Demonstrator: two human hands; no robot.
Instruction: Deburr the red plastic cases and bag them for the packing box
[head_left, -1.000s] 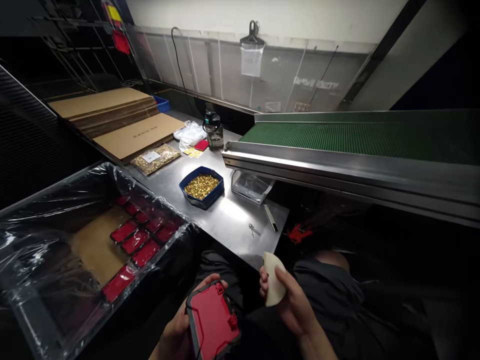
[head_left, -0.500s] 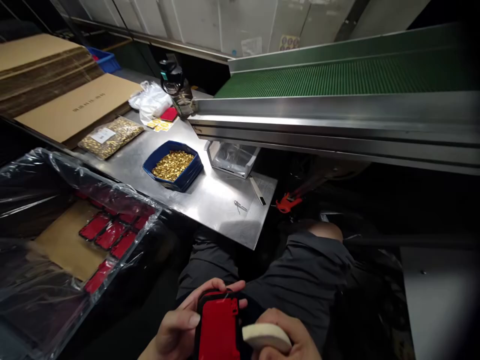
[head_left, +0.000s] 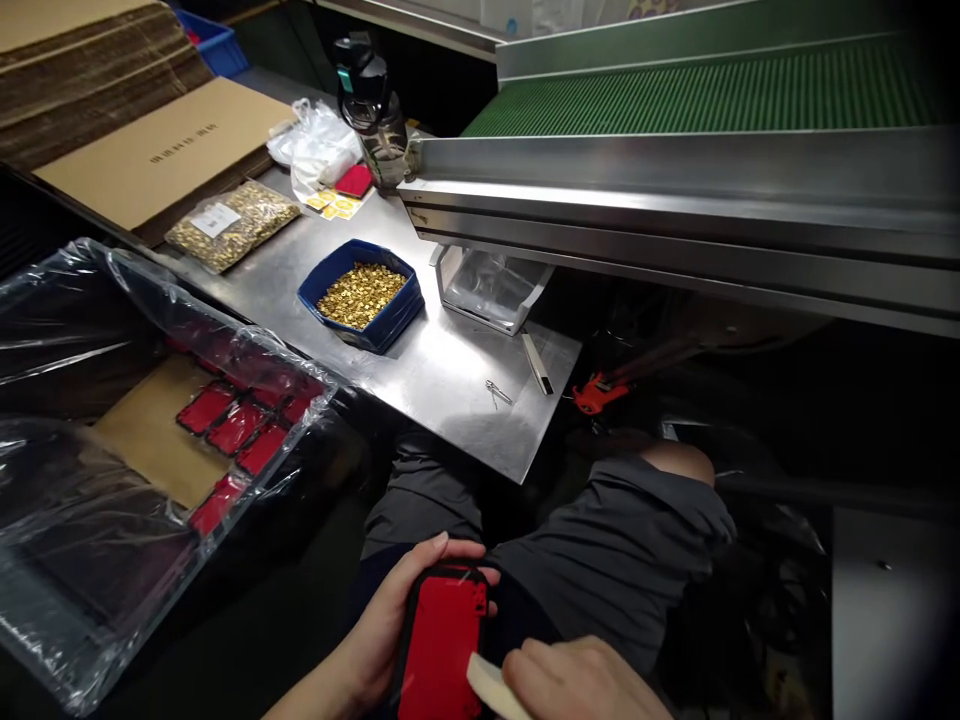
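Observation:
A flat red rectangular case with a black rim (head_left: pixel 442 640) lies in my left hand (head_left: pixel 386 615), whose fingers wrap round its far end and left side. My right hand (head_left: pixel 581 675) grips a thick cream-coloured pad with a rounded edge (head_left: pixel 491 685). The pad's tip meets the right side of the red face, low in the view. Whether it presses there I cannot tell. Both hands are above my lap, and the case's near end is cut off by the frame.
On the metal table (head_left: pixel 450 385) stands a blue bin (head_left: pixel 409 305) of small brass-coloured parts. Beside it are a bag of similar parts (head_left: pixel 232 225), a clear-bottomed tray (head_left: pixel 491 285) and a bottle (head_left: pixel 382 130). A plastic-lined box (head_left: pixel 300 445) holds several red cases. A green conveyor (head_left: pixel 660 95) runs behind.
The pad has tilted and moved left onto the case's right side, with my right hand turned palm down. My left thumb has shifted up to the case's far end. The camera view has tipped downward.

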